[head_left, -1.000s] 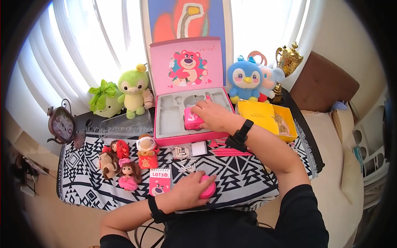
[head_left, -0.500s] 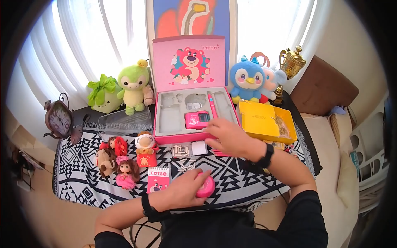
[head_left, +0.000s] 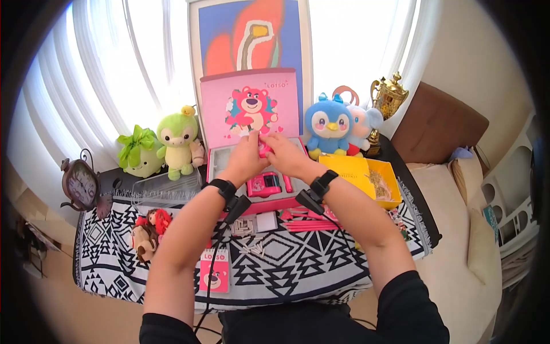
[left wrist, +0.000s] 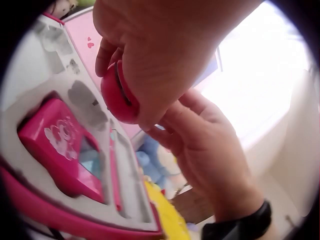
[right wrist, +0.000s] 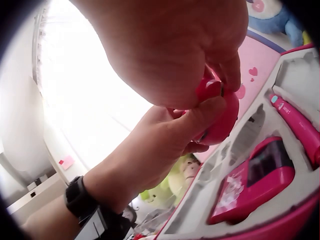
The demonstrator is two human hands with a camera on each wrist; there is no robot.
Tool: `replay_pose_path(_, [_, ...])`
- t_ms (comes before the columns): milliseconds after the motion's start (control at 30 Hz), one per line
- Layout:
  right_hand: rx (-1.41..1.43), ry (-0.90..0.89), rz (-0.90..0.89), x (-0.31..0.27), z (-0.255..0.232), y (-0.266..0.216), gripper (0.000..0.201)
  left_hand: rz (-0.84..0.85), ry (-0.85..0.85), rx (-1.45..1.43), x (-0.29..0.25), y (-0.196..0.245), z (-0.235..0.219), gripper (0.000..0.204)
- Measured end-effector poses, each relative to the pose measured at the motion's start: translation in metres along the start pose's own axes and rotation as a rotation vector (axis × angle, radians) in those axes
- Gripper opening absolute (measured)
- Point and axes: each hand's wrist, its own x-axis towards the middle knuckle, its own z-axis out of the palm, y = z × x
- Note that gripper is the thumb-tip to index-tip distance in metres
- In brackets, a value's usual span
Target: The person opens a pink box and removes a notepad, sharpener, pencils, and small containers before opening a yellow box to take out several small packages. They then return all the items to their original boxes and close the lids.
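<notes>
Both hands hold a round pink case [left wrist: 114, 97] with a dark slit along its edge, raised above the open gift box [head_left: 285, 202]. My left hand [head_left: 245, 159] grips it from the left, thumb showing on the case in the right wrist view. From the other side my right hand [head_left: 285, 155] has its fingers curled at the case, which the hands partly cover. Below, the box's grey moulded insert [left wrist: 75, 100] holds a pink device with a dark window [right wrist: 255, 182] and a slim pink pen [right wrist: 297, 122]. Lotso, a pink bear, decorates the upright lid [head_left: 260, 109].
Before the box lie a Lotso notepad [head_left: 214, 275], loose white sticks [head_left: 252, 247] and pink pencils [head_left: 312, 225]. Dolls [head_left: 150, 226] sit at left. Plush toys [head_left: 179, 140], a clock [head_left: 80, 180], a yellow box [head_left: 346, 175] and a gold trophy [head_left: 387, 100] stand around.
The left hand has lifted the round pink case from the cloth to above the box. The right hand left the pink device in the insert, drew back, then joined the left at the case.
</notes>
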Motion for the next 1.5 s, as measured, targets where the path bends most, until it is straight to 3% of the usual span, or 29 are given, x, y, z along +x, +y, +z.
replay_pose_path(67, [-0.016,-0.111,0.029,0.008,0.012,0.017,0.052,-0.121,-0.048,0.043,-0.001,-0.009,0.015,0.081])
replay_pose_path(167, [-0.014,-0.055,-0.049,0.005,0.031,0.03,0.047,-0.117,-0.077,0.098,-0.005,-0.013,0.026,0.081])
replay_pose_path(300, [-0.096,-0.171,0.054,0.003,0.043,0.036,0.034,-0.164,-0.264,0.186,-0.011,-0.016,0.026,0.076])
replay_pose_path(367, [-0.194,-0.279,0.015,0.009,0.052,0.04,0.028,-0.158,-0.266,0.183,-0.017,-0.038,0.045,0.072])
replay_pose_path(433, [-0.238,-0.316,0.053,0.011,0.047,0.03,0.025,0.044,-0.1,0.471,-0.029,-0.049,0.055,0.069])
replay_pose_path(467, [-0.287,-0.356,0.086,0.008,0.047,0.023,0.022,0.034,-0.111,0.468,-0.035,-0.049,0.053,0.069])
replay_pose_path(500, [-0.281,-0.365,0.084,0.007,0.046,0.02,0.022,0.092,-0.1,0.488,-0.036,-0.051,0.049,0.064])
replay_pose_path(567, [-0.232,-0.158,0.013,0.002,0.044,0.021,0.023,0.141,-0.089,0.51,-0.032,-0.04,0.023,0.061])
replay_pose_path(633, [-0.252,-0.118,0.03,-0.01,0.014,-0.022,0.017,0.038,-0.431,0.263,-0.031,-0.01,-0.017,0.045])
replay_pose_path(667, [-0.278,-0.181,0.067,-0.017,0.003,-0.038,0.014,0.144,-0.34,0.203,-0.042,-0.011,-0.023,0.026])
replay_pose_path(833, [-0.188,-0.266,-0.022,-0.082,-0.029,-0.09,0.009,0.103,-0.381,0.196,-0.125,0.042,-0.102,0.012])
replay_pose_path(900, [-0.19,-0.461,0.029,-0.11,-0.029,-0.106,0.01,0.068,-0.402,0.144,-0.164,0.036,-0.11,0.007])
replay_pose_path(967, [-0.165,-0.477,-0.037,-0.142,-0.021,-0.109,0.011,0.04,-0.442,0.16,-0.193,0.046,-0.12,0.012])
replay_pose_path(1033, [-0.061,-0.53,-0.031,-0.163,-0.013,-0.116,0.015,-0.009,-0.351,0.119,-0.221,0.044,-0.118,0.025])
replay_pose_path(1067, [-0.062,-0.552,-0.028,-0.168,-0.008,-0.119,0.015,-0.039,-0.451,0.13,-0.234,0.038,-0.115,0.038])
replay_pose_path(1233, [-0.062,-0.493,-0.015,-0.165,0.017,-0.137,0.013,0.025,-0.366,0.242,-0.251,0.036,-0.1,0.044])
replay_pose_path(1300, [-0.105,-0.394,-0.072,-0.16,0.028,-0.138,0.017,-0.036,-0.454,0.253,-0.249,0.037,-0.098,0.043])
replay_pose_path(1500, [-0.046,-0.41,-0.141,-0.153,0.045,-0.152,0.017,0.026,-0.512,0.327,-0.246,0.028,-0.097,0.038])
